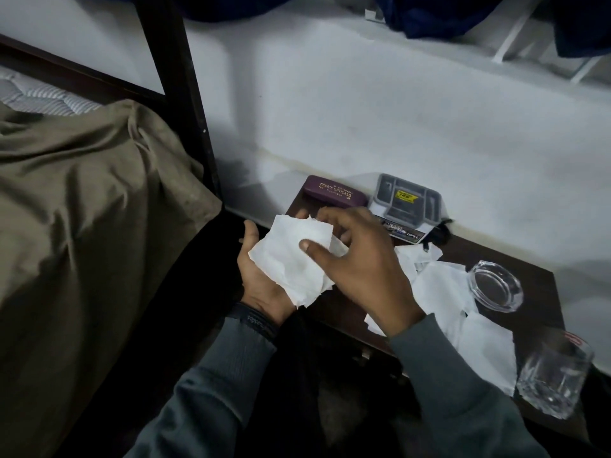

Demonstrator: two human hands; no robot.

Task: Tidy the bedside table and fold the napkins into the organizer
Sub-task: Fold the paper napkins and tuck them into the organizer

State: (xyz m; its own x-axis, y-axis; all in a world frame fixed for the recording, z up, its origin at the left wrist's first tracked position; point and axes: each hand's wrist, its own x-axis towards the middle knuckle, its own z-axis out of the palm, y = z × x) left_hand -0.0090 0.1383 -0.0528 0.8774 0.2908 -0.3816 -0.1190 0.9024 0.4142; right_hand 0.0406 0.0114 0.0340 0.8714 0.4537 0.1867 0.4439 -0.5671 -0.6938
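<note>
A white napkin (291,256) lies crumpled across the palm of my left hand (261,285), just left of the dark bedside table (340,312). My right hand (360,262) pinches the napkin's right side with thumb on top and fingers behind. Several more white napkins (443,292) lie loose on the table to the right. A grey plastic organizer (405,201) with a yellow label stands at the table's back edge against the wall.
A maroon spectacle case (335,193) lies left of the organizer. A glass ashtray (496,285) and a drinking glass (552,378) sit at the table's right end. A bed with an olive sheet (86,209) and a dark bedpost (185,94) stand at left.
</note>
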